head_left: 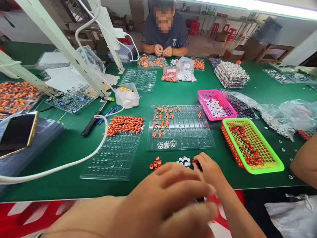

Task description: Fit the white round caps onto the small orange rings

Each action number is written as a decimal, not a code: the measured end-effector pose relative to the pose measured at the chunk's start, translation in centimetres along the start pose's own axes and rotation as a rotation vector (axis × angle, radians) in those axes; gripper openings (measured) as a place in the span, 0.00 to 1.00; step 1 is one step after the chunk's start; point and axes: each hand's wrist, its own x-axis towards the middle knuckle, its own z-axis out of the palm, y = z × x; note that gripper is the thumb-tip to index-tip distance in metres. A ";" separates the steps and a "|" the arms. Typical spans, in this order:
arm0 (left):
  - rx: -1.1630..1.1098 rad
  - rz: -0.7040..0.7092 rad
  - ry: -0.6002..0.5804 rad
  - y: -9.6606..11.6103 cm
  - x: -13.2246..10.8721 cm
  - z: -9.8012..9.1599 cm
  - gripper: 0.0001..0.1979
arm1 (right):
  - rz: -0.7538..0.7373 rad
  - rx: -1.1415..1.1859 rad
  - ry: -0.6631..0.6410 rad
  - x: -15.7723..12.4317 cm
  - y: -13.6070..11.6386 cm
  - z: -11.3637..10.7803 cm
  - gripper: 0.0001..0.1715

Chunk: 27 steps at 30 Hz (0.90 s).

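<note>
My left hand (170,198) is large and blurred in the foreground, raised before the table edge with its fingers bent. Whether it holds anything cannot be made out. Farther right, my right hand (209,167) rests low over the table with fingers curled together; a small dark red bit shows at its fingertips, too small to name. Just left of it lie small white discs (184,161), and beyond them round orange-red caps (155,163), partly hidden by my left hand. Behind the hands sits a clear compartment tray (190,132) with orange curved parts (160,115) and white rings (166,144).
Left stands another clear tray (109,162) stacked with orange parts (126,125), near a black-handled hammer (92,120). A white cable (99,148) arcs across. Right are a green basket (269,158) and a pink basket (205,110). A co-worker (164,33) sits opposite; another arm (305,158) enters right.
</note>
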 end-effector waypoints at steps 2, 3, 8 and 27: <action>0.020 0.057 -0.041 -2.1 -0.8 0.5 0.05 | 0.008 0.005 0.022 0.1 0.0 0.1 0.05; 0.009 0.047 -0.036 -3.5 -1.5 0.8 0.04 | 0.010 0.009 0.042 0.2 -0.1 0.1 0.05; 0.088 -0.258 0.107 -10.5 -5.4 2.8 0.15 | -0.100 0.032 0.083 2.2 -2.4 -0.1 0.05; 0.358 -0.399 0.309 -16.2 -10.2 5.1 0.12 | 0.313 -0.470 -0.151 18.0 3.0 -5.7 0.14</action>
